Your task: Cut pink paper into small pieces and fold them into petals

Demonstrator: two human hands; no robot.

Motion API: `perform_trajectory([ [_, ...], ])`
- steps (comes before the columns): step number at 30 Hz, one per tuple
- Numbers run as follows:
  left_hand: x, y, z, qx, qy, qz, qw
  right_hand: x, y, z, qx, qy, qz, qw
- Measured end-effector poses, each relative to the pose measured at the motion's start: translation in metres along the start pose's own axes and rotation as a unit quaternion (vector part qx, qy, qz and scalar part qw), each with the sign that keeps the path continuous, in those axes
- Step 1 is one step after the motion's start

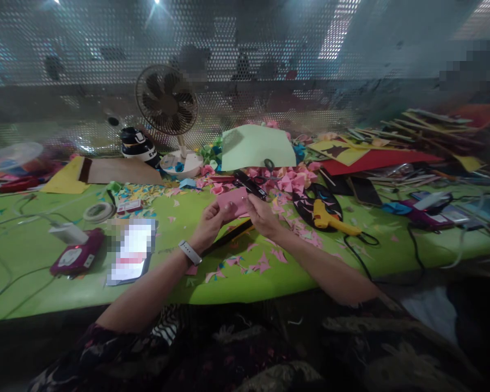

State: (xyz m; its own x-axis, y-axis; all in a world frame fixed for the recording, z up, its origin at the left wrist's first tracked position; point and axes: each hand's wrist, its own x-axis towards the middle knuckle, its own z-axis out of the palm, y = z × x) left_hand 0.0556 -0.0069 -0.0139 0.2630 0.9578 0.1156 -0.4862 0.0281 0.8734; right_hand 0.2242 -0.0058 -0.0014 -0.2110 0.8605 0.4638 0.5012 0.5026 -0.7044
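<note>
A small piece of pink paper (233, 203) is held between both hands above the green table. My left hand (207, 227), with a white band at the wrist, pinches its left edge. The paper's right edge is gripped by my right hand (262, 215). Just beyond the hands lies a black stapler-like tool (250, 184). A dark strip with a yellow edge (228, 235) rests on the table below the hands. Pink paper scraps (265, 263) are scattered around it.
A lit phone (133, 251) and a maroon device (78, 253) lie at left. A yellow glue gun (330, 219) rests on a black disc at right, its cord trailing forward. Behind stand a fan (167, 103), a pale green sheet (257, 148) and pink paper pieces (296, 178).
</note>
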Motion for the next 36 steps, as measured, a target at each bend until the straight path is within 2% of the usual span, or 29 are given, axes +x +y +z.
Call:
perform_trajectory([
  [8,0.001,0.001,0.001,-0.01,0.008,0.004,1.0,0.0,0.008,0.002,-0.031,-0.025,0.0,0.999],
  [16,0.001,0.001,0.001,-0.018,0.013,-0.001,1.0,-0.001,0.009,0.004,-0.01,-0.044,0.005,0.999],
  [20,0.001,0.001,0.001,-0.009,0.013,-0.007,1.0,-0.001,0.004,0.001,0.009,-0.019,0.01,1.0],
  [24,0.0,0.003,0.002,0.015,0.016,-0.012,1.0,0.0,-0.004,-0.006,0.054,0.046,0.01,0.997],
  [27,-0.002,0.004,0.001,0.052,-0.005,-0.035,0.998,0.001,-0.005,-0.009,0.053,0.073,0.008,0.996],
  [31,-0.003,0.008,-0.001,0.111,-0.041,-0.088,0.989,0.002,-0.005,-0.011,0.057,0.073,0.015,0.996],
  [36,-0.002,0.014,-0.001,0.12,-0.036,-0.07,0.99,0.004,-0.006,-0.015,0.095,0.05,0.052,0.993],
])
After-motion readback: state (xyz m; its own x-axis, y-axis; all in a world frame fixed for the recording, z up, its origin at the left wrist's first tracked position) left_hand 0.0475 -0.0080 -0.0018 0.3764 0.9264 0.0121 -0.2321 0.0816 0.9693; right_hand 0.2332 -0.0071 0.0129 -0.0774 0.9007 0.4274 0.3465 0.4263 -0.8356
